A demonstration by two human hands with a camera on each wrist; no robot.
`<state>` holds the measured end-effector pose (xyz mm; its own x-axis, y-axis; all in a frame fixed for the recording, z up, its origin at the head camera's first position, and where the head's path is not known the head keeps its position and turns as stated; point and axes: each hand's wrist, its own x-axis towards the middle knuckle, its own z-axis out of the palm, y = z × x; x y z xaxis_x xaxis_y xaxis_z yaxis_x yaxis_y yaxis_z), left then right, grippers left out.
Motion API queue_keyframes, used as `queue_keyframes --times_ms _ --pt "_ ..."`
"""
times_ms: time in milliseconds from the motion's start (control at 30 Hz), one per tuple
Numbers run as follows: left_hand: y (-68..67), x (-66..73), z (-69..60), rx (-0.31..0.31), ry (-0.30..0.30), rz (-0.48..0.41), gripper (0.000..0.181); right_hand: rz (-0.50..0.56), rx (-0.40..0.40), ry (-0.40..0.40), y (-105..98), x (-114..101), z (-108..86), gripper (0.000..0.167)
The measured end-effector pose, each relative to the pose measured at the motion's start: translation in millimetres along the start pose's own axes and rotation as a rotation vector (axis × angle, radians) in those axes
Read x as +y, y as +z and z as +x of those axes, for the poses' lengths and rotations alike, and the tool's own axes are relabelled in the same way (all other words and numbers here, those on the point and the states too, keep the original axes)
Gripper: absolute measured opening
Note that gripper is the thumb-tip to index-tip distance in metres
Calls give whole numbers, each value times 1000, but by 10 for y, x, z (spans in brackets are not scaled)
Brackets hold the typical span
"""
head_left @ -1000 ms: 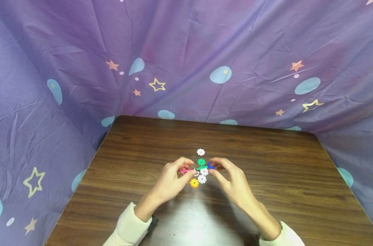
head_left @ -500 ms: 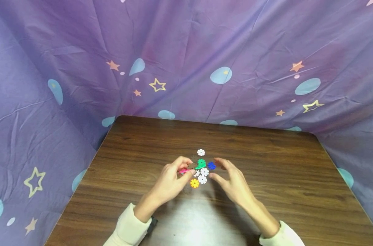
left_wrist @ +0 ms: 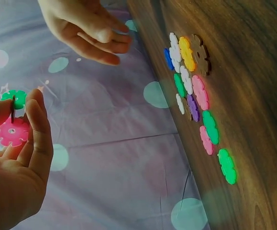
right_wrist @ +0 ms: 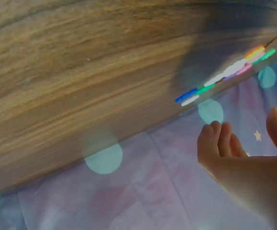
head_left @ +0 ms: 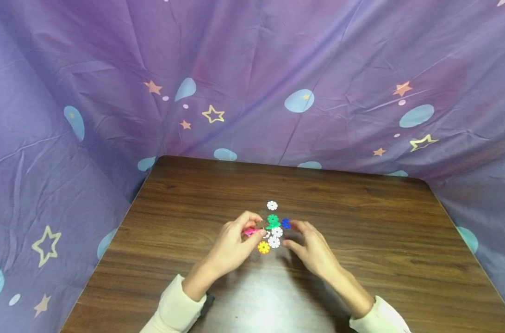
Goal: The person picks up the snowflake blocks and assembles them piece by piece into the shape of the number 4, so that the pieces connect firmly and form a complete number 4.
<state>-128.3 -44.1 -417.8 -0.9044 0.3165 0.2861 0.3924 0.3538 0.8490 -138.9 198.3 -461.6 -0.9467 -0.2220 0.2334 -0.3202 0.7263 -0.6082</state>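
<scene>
My left hand (head_left: pixel 237 240) pinches a small joined group of notched plastic discs above the table. The group has a pink disc (left_wrist: pixel 11 132), a green disc (left_wrist: pixel 16 99) and a dark disc (left_wrist: pixel 13 110) seen edge-on between thumb and fingers. To the right, my right hand (head_left: pixel 319 249) hovers with fingers loosely bent and thumb apart, holding nothing. From the head, its fingertips overlap a blue disc (head_left: pixel 285 224), but the left wrist view shows that disc lying flat on the table, well apart from the hand (left_wrist: pixel 90 31).
Several loose discs lie on the wooden table (head_left: pixel 360 208): a white disc (head_left: pixel 271 205) farthest back, an orange disc (head_left: pixel 263 247) nearest the front, and a purple disc (left_wrist: pixel 193 107) among others. A patterned purple cloth (head_left: pixel 252 83) hangs behind the table.
The held green disc has turned from nearly edge-on to a flatter view. My right hand opened away slightly from the left, then shifted a little lower. My left hand stays almost in place.
</scene>
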Motion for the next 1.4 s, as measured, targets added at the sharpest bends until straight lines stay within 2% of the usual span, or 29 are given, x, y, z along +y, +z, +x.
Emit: queue_keyframes --times_ms 267,633,1133,1400 --pt "8 6 10 -19 -4 -13 24 -79 6 5 63 149 94 50" --pt "19 7 8 -38 -31 -27 24 -76 -4 110 123 353 226 45" --pt "12 9 8 -43 -66 -11 26 -159 -46 103 234 428 431 41" --pt "10 8 10 -53 -77 -24 24 -138 -86 168 241 422 471 32"
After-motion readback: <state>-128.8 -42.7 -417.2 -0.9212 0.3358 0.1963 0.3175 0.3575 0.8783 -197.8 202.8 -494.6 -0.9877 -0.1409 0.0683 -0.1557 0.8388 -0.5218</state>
